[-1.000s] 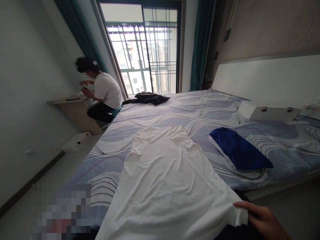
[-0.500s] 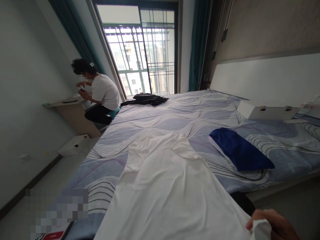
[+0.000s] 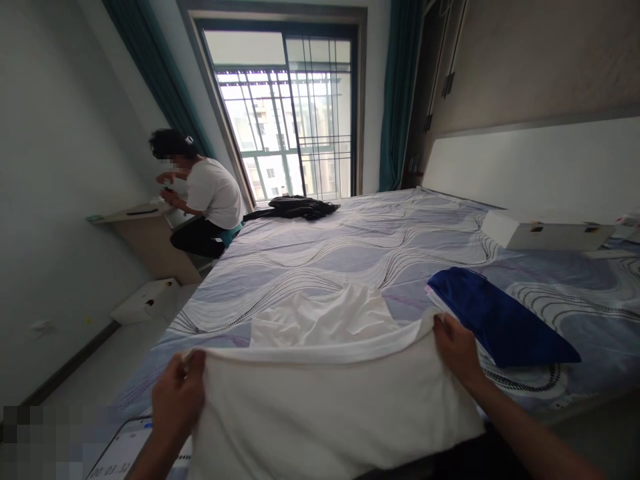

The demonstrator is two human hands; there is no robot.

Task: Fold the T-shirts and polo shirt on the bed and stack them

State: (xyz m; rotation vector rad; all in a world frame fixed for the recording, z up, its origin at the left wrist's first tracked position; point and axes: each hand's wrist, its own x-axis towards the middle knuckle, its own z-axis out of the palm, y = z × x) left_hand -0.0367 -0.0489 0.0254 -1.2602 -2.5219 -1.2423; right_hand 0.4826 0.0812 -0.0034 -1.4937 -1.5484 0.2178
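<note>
A white garment [image 3: 325, 393] spans the lower middle of the head view, its hem raised and stretched between both hands. My left hand [image 3: 179, 390] is closed on the hem's left corner. On the right, my right hand [image 3: 456, 347] pinches the other corner. Beyond the raised hem, the rest of the garment lies wrinkled on the patterned bed sheet [image 3: 350, 250]. A folded blue cloth [image 3: 500, 317] lies on the bed just past my right hand.
A phone [image 3: 120, 450] lies at the lower left, by my left forearm. A white box [image 3: 550, 230] is on the bed at the right, and black clothing [image 3: 297, 207] at its far edge. A person [image 3: 213, 193] sits at a small desk [image 3: 145, 233] at the left.
My left hand has come into view holding the hem. My right hand has moved up and left, and the garment's near edge is now lifted and folded toward its far part.
</note>
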